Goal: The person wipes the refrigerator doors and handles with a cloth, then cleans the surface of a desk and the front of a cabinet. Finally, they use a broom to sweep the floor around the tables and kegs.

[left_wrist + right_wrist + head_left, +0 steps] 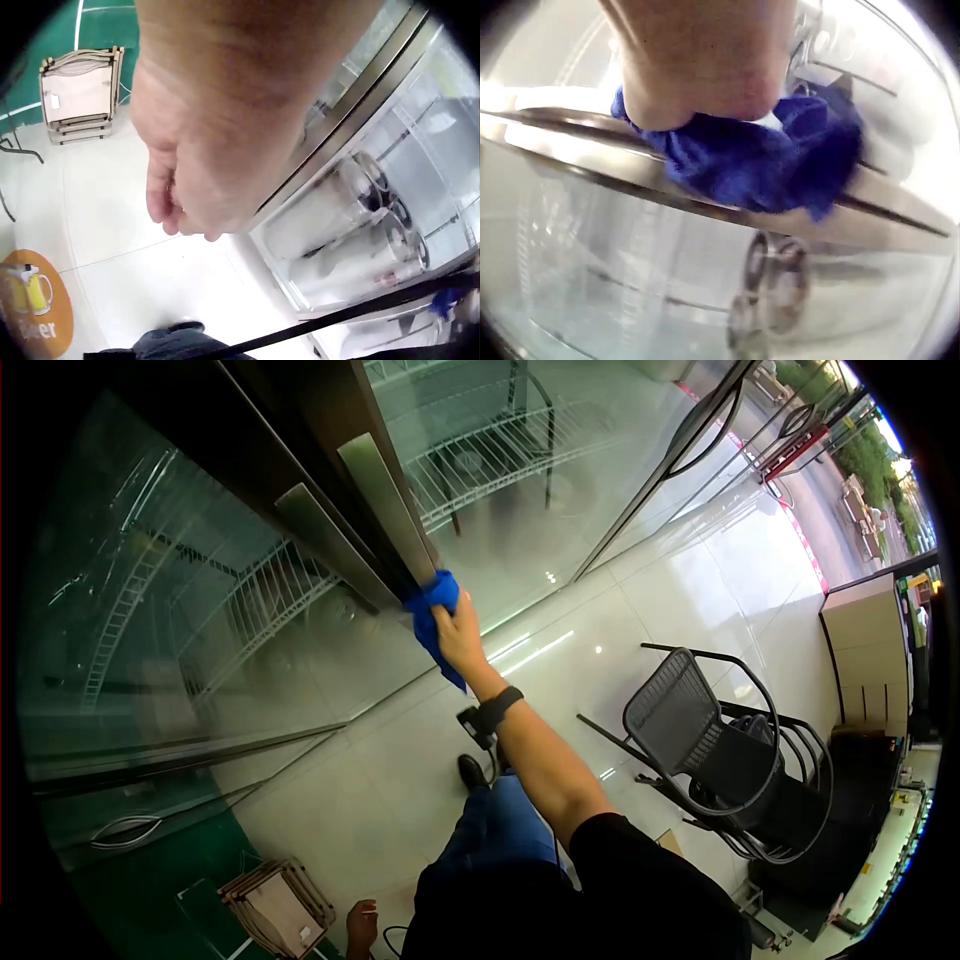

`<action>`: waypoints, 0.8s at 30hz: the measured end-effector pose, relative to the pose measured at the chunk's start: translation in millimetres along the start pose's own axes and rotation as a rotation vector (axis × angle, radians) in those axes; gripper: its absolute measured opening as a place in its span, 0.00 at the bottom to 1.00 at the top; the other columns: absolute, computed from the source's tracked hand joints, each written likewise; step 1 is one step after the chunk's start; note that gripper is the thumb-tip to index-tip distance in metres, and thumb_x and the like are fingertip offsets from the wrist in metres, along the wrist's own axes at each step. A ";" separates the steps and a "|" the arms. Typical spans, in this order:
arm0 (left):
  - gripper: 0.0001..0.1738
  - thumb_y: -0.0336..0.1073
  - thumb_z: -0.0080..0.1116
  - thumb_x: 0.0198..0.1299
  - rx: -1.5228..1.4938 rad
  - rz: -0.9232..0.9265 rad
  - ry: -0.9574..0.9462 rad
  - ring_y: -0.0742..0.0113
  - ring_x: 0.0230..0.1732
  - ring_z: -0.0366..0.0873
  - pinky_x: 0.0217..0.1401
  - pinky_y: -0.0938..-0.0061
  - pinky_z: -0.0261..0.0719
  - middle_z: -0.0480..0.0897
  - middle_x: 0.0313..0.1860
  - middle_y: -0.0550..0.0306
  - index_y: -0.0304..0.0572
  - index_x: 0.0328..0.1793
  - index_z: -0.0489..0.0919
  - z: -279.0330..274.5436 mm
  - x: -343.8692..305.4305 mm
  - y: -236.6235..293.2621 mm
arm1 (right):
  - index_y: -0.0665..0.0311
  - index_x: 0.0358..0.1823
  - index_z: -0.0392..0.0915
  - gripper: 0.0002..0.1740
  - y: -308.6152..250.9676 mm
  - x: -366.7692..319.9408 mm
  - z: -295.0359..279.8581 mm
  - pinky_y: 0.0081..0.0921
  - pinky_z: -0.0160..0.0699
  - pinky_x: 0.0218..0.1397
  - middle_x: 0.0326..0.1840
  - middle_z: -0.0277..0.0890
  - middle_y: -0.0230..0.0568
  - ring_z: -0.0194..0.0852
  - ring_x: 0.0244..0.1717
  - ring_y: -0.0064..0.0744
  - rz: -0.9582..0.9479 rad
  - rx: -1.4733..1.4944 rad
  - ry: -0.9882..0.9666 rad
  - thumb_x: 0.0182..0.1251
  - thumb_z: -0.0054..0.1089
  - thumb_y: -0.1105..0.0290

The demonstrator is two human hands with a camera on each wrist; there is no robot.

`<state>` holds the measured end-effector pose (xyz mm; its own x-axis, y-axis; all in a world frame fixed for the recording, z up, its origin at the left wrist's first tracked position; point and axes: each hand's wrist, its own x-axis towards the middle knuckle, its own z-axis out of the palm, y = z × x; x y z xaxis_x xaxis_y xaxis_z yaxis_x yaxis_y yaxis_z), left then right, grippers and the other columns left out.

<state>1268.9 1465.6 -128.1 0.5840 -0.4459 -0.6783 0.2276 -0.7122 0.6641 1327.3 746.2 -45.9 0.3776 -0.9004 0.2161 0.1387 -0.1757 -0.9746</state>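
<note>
My right hand (461,635) holds a crumpled blue cloth (428,622) against the lower end of a long metal door handle (383,500). Up close in the right wrist view, the cloth (757,165) is bunched beneath the palm and lies across the metal door frame (592,161); the fingers are mostly hidden. A second metal handle (328,538) runs alongside on the neighbouring glass door. Low in the head view, my left hand (361,926) hangs by my side, away from the doors. Its fingers (159,187) are loosely curled around nothing in the left wrist view.
Wire shelves (500,460) show through the glass doors. Stacked black chairs (690,710) stand on the tiled floor to the right. Folded chairs (278,908) lean near a green wall at lower left. Clear cylinders (322,217) lie behind glass.
</note>
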 end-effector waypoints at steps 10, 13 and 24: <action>0.13 0.31 0.57 0.61 0.282 -0.179 0.002 0.60 0.43 0.80 0.47 0.67 0.80 0.81 0.42 0.50 0.40 0.52 0.78 31.9 7.4 54.8 | 0.67 0.43 0.77 0.10 -153.6 16.7 7.1 0.30 0.73 0.42 0.38 0.75 0.44 0.75 0.37 0.42 -0.225 0.168 0.049 0.58 0.59 0.77; 0.13 0.32 0.57 0.62 0.377 -0.169 0.018 0.60 0.41 0.81 0.46 0.66 0.80 0.81 0.42 0.50 0.39 0.52 0.78 40.5 10.9 70.9 | 0.66 0.40 0.76 0.08 -213.9 36.7 40.6 0.35 0.72 0.39 0.35 0.74 0.49 0.74 0.35 0.50 -0.503 -0.056 0.155 0.57 0.59 0.77; 0.15 0.39 0.48 0.69 -0.006 -0.160 -0.177 0.76 0.21 0.60 0.25 0.72 0.65 0.73 0.31 0.58 0.40 0.55 0.77 -49.3 48.0 38.1 | 0.62 0.44 0.75 0.11 -92.5 -5.1 78.6 0.42 0.63 0.53 0.43 0.73 0.44 0.67 0.47 0.50 -0.135 -0.012 0.406 0.60 0.54 0.80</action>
<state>1343.9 1443.8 -119.9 0.3943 -0.4158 -0.8195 0.3114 -0.7786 0.5449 1384.5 798.3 47.7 -0.0344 -0.9523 0.3031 0.1508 -0.3048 -0.9404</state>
